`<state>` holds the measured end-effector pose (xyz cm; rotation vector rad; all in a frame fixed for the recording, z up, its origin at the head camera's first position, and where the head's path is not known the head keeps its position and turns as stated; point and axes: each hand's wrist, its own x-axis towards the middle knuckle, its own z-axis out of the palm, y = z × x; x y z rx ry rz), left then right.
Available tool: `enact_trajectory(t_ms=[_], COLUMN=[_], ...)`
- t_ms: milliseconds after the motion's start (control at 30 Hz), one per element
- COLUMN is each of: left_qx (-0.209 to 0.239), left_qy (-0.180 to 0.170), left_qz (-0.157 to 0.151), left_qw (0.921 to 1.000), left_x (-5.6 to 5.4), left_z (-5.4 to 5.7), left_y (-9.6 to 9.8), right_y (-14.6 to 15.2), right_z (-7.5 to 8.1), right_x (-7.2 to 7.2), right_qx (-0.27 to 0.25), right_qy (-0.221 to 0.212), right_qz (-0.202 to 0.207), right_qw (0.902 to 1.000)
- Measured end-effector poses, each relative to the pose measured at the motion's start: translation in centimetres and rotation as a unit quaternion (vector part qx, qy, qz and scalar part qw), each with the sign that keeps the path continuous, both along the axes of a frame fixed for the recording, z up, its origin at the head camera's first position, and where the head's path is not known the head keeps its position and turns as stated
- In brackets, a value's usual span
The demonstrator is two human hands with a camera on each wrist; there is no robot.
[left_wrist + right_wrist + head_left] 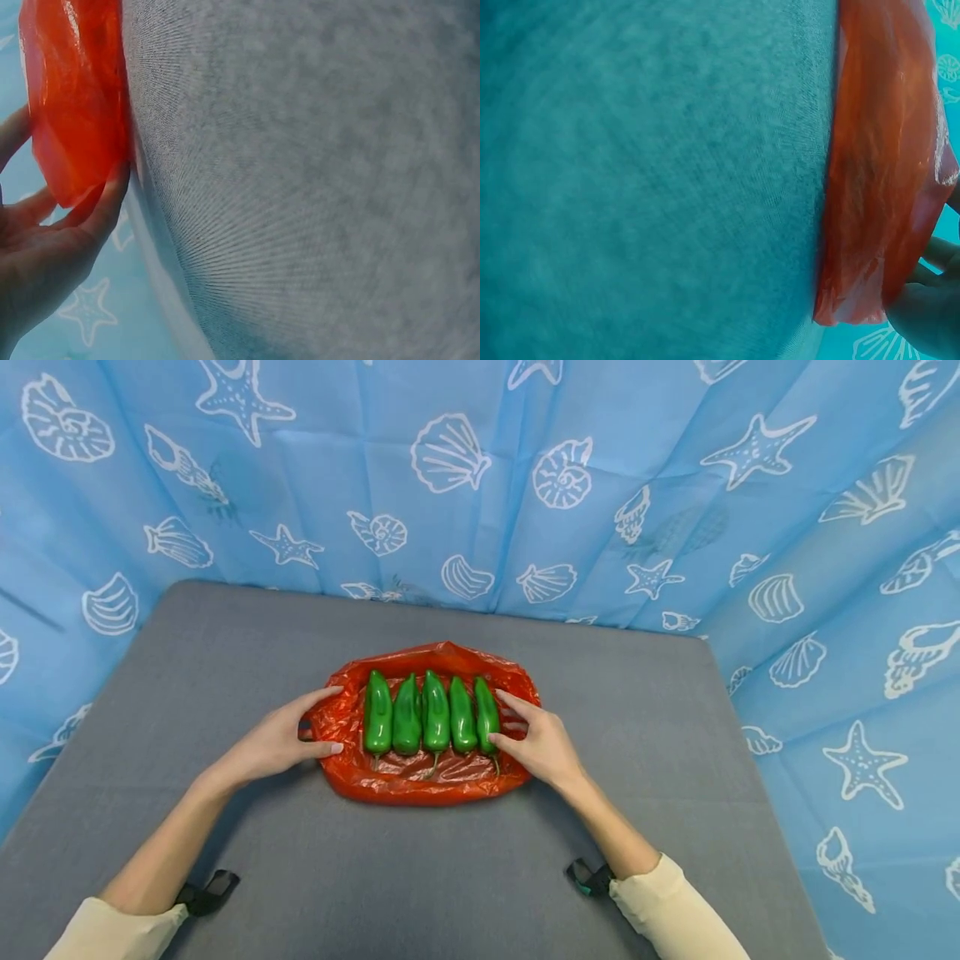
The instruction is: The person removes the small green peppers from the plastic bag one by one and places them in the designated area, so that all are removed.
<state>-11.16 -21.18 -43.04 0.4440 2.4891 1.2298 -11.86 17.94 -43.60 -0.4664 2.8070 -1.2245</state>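
Observation:
A red translucent plastic bag (pixel 450 792), its sides rolled down into a low rim, sits on the grey table with several green peppers (pixel 437 714) lying side by side in it, stems toward me. My left hand (pixel 279 735) grips the bag's left end, index finger and thumb over the rim; the left wrist view shows its fingers against the red wall. At the right end my right hand (pixel 543 745) holds the rim, thumb and index finger inside close to the rightmost pepper (pixel 487 717). Its other fingers show faintly through the plastic.
The grey cloth-covered table (pixel 450 877) extends around the bag on every side. A blue curtain (pixel 495 485) printed with white shells and starfish hangs behind it and along both sides. Black straps (pixel 210 893) with small devices sit on both wrists near the cream sleeves.

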Motion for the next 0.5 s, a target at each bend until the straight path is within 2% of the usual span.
enact_trajectory(t_ms=[133,500], left_qx=[-0.007,-0.016], left_qy=[-0.002,-0.004], left_qz=[-0.005,-0.011], left_qw=[1.0000,0.9998], left_x=[0.0,-0.4], left_z=[0.0,-0.3], left_y=[0.0,0.0], right_y=[-0.3,-1.2], right_z=[-0.2,-0.2], right_x=[0.0,-0.2], right_qx=[0.033,0.068], right_qy=[0.004,-0.030], right_qz=[0.007,0.018], right_qw=[0.9994,0.9971])
